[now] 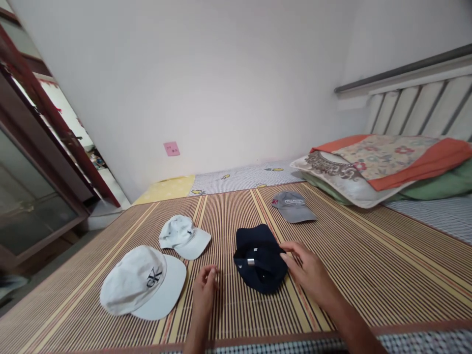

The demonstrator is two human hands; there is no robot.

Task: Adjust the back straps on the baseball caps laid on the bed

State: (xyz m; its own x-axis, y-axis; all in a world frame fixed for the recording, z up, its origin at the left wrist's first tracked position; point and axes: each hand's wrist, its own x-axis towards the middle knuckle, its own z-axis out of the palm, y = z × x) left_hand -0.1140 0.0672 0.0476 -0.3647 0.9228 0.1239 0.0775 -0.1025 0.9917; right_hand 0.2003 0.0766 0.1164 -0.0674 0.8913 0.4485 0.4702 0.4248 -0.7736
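Observation:
A dark navy baseball cap (261,260) lies upside down on the striped mat, with its inside, back strap and silver buckle showing. My right hand (306,270) is at its right edge, thumb and forefinger closed on the rim. To the left of that cap, my left hand (205,285) hovers low over the mat with fingers curled together, and nothing shows in it. Beside it sits a white cap with black CK lettering (140,282). A smaller white cap with a dark emblem (182,236) rests just behind. Farther back on the right is a grey cap (293,206).
The striped bamboo mat (221,211) covers a bed against a white wall (221,88). Folded bedding and pillows (391,162) are piled at the right, near a white radiator (424,108). A doorway with a dark red frame (70,132) stands at the left.

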